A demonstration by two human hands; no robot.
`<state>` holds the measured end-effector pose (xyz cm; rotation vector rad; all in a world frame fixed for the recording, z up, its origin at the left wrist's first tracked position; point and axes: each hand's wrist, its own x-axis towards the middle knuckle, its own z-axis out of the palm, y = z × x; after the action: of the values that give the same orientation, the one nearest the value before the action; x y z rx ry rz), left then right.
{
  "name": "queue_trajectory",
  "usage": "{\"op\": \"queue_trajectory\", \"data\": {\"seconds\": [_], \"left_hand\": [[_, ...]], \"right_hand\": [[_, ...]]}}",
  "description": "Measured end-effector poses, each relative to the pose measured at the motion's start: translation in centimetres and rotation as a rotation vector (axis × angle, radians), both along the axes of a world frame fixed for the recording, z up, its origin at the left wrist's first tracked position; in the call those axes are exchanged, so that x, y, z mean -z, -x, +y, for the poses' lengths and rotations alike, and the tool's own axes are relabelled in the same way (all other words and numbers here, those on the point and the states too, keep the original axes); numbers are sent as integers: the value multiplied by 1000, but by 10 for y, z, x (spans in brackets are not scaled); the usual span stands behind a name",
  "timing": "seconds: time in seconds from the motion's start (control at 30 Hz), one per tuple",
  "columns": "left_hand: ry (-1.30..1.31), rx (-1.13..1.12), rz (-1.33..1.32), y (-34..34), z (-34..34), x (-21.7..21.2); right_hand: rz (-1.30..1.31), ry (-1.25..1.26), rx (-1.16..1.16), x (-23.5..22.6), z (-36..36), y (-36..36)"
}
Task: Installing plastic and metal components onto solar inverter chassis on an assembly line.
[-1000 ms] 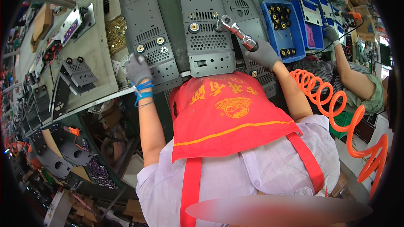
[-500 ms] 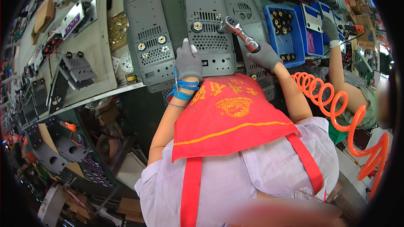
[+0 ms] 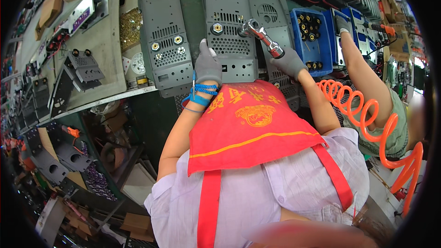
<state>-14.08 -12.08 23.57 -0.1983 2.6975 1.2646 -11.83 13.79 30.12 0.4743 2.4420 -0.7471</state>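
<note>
Left hand [image 3: 207, 66] presses flat-fingered on the grey panel [image 3: 229, 41] – seemingly steadying it – while right hand [image 3: 288, 62], fingers wrapped, angles the pneumatic wrench [image 3: 261, 36] down.

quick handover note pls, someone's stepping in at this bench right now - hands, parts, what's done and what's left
Left hand: gloved, flat on the lower part of the middle grey panel, steadying it; blue coiled wrist strap on that wrist.
Right hand: gloved, gripping the air ratchet wrench, its head by the panel's right edge; orange coiled hose trails off to the right.
Parts: a brass nut sits on the middle panel; the left panel carries two brass fittings. Blue bin of fittings is to the right.
Done: fittings are in place on both panels.
Left: whether they are tight cannot be told; check each one.
</note>
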Motion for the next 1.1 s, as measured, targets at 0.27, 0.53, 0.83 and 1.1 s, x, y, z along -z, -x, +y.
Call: {"op": "queue_trajectory", "data": {"seconds": [0.27, 0.53, 0.83, 1.1], "left_hand": [[-104, 89, -350, 26, -16, -7], [-151, -28, -192, 19, -14, 4], [-124, -32, -103, 14, -12, -1], [-134, -48, -59, 11, -11, -2]], "right_hand": [[-32, 149, -20, -39, -31, 18], [-73, 55, -181, -6, -54, 48], [-46, 70, -192, -6, -55, 45], [-40, 57, -192, -10, -57, 43]]}}
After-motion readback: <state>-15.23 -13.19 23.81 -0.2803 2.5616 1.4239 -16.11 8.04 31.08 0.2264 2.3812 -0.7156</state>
